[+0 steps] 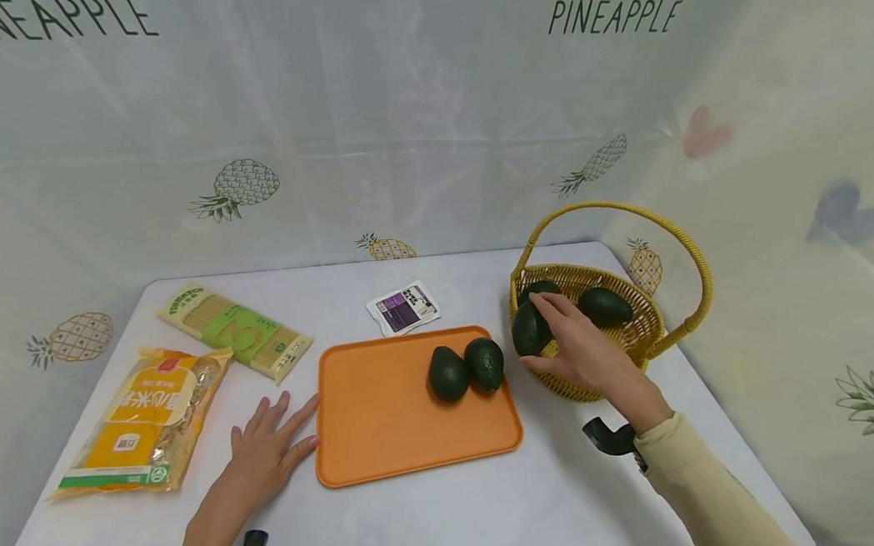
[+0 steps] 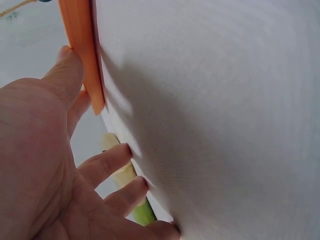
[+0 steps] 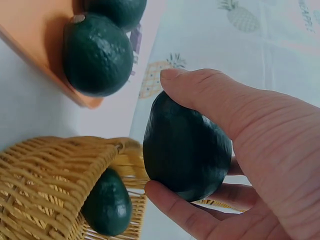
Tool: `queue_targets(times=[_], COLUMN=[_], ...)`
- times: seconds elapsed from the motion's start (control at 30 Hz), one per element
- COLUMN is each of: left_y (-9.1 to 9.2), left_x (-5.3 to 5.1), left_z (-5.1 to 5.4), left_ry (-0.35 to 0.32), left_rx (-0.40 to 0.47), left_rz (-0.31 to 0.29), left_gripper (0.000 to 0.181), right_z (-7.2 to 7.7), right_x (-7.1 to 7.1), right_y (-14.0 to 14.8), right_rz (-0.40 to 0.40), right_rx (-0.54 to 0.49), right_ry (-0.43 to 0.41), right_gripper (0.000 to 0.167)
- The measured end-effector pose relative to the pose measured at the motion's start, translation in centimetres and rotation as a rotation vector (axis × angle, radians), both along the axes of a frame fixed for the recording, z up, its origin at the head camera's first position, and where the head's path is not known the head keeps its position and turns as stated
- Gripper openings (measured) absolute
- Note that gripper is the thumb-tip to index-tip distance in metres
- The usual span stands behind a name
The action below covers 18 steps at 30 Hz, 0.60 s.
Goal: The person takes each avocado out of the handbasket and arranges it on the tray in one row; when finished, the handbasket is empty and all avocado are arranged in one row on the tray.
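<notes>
My right hand grips a dark green avocado between thumb and fingers, above the left rim of the yellow wicker basket. Inside the basket lie an avocado at the right and another avocado toward the back. Two avocados rest side by side on the right part of the orange tray, a left avocado and a right avocado. With fingers spread, my left hand rests on the table, its thumb and forefinger touching the tray's left edge.
To the left lie a yellow plastic bag of food and a flat green-and-beige packet. A small white-and-purple sachet sits behind the tray. The basket's tall handle arches over its right side. A pineapple-print curtain hangs behind the table.
</notes>
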<state>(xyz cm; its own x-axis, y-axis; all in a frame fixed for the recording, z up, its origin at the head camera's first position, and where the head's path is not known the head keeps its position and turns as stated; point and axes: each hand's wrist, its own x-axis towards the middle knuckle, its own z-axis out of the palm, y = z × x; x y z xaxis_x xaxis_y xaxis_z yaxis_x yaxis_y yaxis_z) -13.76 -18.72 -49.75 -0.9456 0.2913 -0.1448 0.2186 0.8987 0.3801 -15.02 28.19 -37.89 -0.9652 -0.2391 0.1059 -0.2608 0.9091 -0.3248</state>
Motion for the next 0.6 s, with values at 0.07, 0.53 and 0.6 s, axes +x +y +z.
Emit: queue_targets(times=[0.07, 0.53, 0.6], left_y=[0.0, -0.1, -0.1], left_x=[0.0, 0.0, 0.0], left_z=[0.1, 0.1, 0.0], left_ry=[-0.012, -0.033, -0.034], left_rx=[0.004, 0.029, 0.032], left_rz=[0.003, 0.008, 0.009], left_gripper=[0.065, 0.067, 0.067], right_z=[0.0, 0.1, 0.1], right_x=[0.0, 0.0, -0.1], right_y=[-0.1, -1.8, -2.1], right_rz=[0.009, 0.063, 0.063], right_rx=[-0.004, -0.042, -0.046], right_ry=[0.012, 0.039, 0.03], right_gripper=[0.091, 0.096, 0.097])
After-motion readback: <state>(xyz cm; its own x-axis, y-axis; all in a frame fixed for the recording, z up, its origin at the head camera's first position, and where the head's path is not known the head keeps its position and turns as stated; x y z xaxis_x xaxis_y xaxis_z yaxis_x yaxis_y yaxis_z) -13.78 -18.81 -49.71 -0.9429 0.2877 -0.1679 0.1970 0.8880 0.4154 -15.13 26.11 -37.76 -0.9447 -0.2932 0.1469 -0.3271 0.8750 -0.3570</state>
